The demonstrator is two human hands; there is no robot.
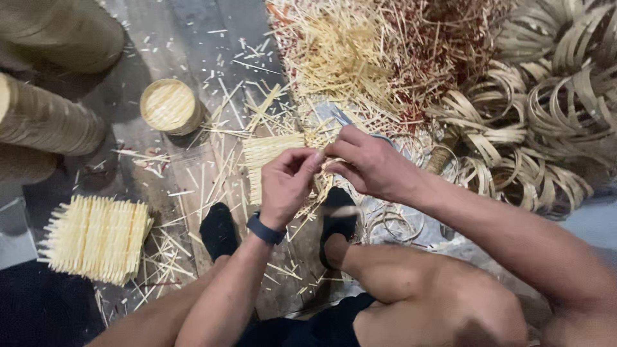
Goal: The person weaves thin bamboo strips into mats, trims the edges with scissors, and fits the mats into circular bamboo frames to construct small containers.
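Head view, both hands, left hand [285, 186], right hand [366, 164], pinched shut on thin pale bamboo slivers [319, 153], woven square mat [96, 239] nearby.

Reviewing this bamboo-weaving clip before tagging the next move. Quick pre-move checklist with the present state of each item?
1. Both hands on the work: left hand and right hand meet fingertip to fingertip over the woven bamboo mat. Ok.
2. Grip on a strip: fingers hide it. Cannot tell.
3. Loose bamboo sticks in supply: large pile ahead. Ok.
4. Floor free of scraps: splinters everywhere. Not ok.
5. Finished mat stack out of the way: lies left of the feet. Ok.
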